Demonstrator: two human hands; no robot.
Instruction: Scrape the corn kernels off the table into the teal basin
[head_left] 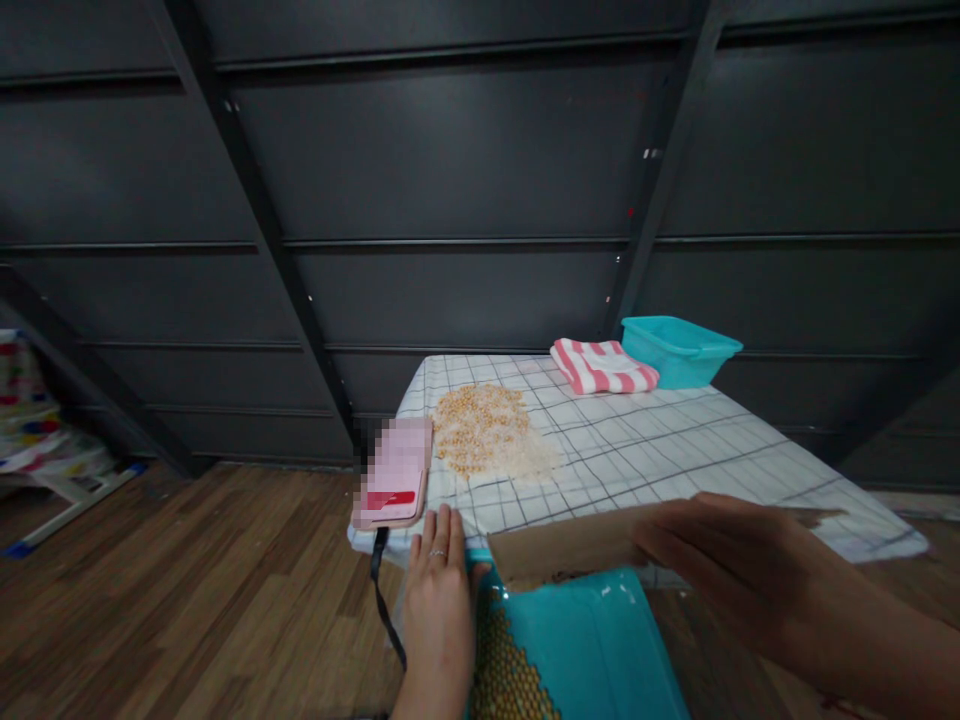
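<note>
At the near edge of the cloth-covered table, my left hand [441, 590] lies along the left side of a blue plastic bin [600, 640]. Its thumb hooks over the rim and its fingers stretch forward together, steadying the bin. Round yellow soybeans [510, 675] fill the bin's left part. My right hand [720, 550] grips a strip of brown cardboard [566, 548], held across the bin's far rim by the table edge; motion blurs this hand somewhat. Farther back on the cloth spreads a pile of soybeans [480, 425] mixed with white grains that look like rice [534, 458].
A pink phone [397, 470] with a black strap [382, 590] lies at the table's left edge. A folded pink-and-white striped towel [604, 366] and a second blue bin [675, 352] stand at the back right of the checked tablecloth [645, 450]. Dark panels rise behind.
</note>
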